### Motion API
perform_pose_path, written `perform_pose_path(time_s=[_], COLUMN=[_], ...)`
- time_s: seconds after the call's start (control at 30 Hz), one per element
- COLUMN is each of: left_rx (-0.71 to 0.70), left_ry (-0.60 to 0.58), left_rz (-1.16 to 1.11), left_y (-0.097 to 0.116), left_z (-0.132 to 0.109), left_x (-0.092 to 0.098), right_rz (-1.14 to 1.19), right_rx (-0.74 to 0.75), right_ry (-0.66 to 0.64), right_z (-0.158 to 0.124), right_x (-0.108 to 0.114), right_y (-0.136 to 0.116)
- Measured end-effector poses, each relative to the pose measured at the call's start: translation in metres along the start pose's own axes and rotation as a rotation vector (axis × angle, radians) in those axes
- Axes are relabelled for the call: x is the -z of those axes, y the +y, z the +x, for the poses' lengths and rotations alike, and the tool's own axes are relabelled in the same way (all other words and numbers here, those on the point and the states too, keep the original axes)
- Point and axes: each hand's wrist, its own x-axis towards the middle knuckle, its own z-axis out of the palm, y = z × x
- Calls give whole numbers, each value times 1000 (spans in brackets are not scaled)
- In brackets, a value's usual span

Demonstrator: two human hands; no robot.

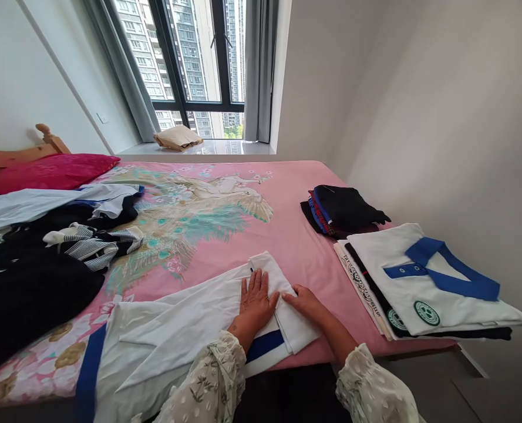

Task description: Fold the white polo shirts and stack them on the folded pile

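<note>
Pink bedsheet with a peacock print is covering the bed, with all the clothes lying on it.

Near edge: white garment with blue trim is lying spread across the sheet, right end folded over on itself. Both floral sleeves are reaching in from the bottom.

Left hand is lying flat, palm down, fingers straight and close together, pressing on the folded part. It is grasping nothing.

Right hand is sitting just beside it, fingers stretched out toward the left hand and resting on the same fold. It is not curling round anything, only touching the fabric. The two hands are almost touching.

Right of the hands: stack of folded white shirts is sitting at the bed's right edge, top one showing a blue collar and a round green badge. Just behind it, a smaller stack of dark folded clothes is sitting with red and blue layers showing.

Left side: loose pile of unfolded clothes is sprawling, black, striped and white pieces mixed.

Further back: magenta pillow is leaning at a wooden headboard.

Far end: beige bundle is sitting on the sill under a window, grey curtains hanging at both sides, tower blocks showing outside.
</note>
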Motion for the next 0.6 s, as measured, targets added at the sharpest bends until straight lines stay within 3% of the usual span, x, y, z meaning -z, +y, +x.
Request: perform_pose_path(time_s=[0.2,0.43,0.6], left_rx=[-9,44,46], left_ry=[27,52,56], left_rz=[-66,-216,-406], left_y=[1,10,41], left_z=[-18,-30,-10], left_x=[-2,4,1], right_rz=[555,680,641], right_rx=[-69,-160,-152], right_ry=[-361,-405,-350], right_z=[-4,-1,-3], right_x=[0,0,39], right_y=[-6,-16,-13])
